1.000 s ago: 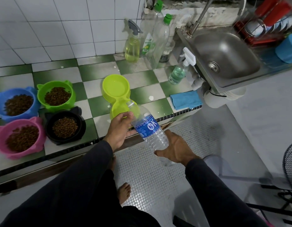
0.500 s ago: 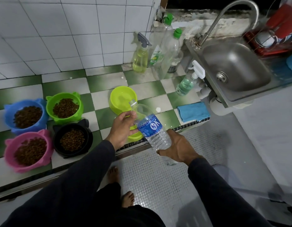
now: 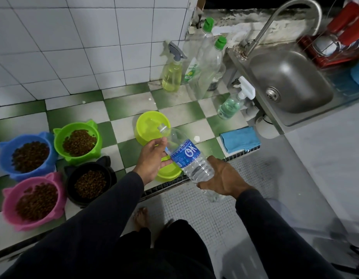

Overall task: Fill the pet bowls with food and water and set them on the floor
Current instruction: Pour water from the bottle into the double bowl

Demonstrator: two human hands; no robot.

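I see the right hand (image 3: 223,178) wrapped round the base of the water bottle (image 3: 186,156), tilted neck-first over the far well of the yellow-green double bowl (image 3: 150,125). The left hand (image 3: 152,160) steadies the bottle's shoulder, fingers loosely spread. The double bowl's near well sits right at the counter edge (image 3: 194,178), above bare floor (image 3: 215,214). Four kibble-filled bowls crowd the left: blue (image 3: 5,158), green (image 3: 59,141), black (image 3: 71,178), pink (image 3: 11,208). Two spray bottles and two green-capped bottles stand by the sink (image 3: 291,81).
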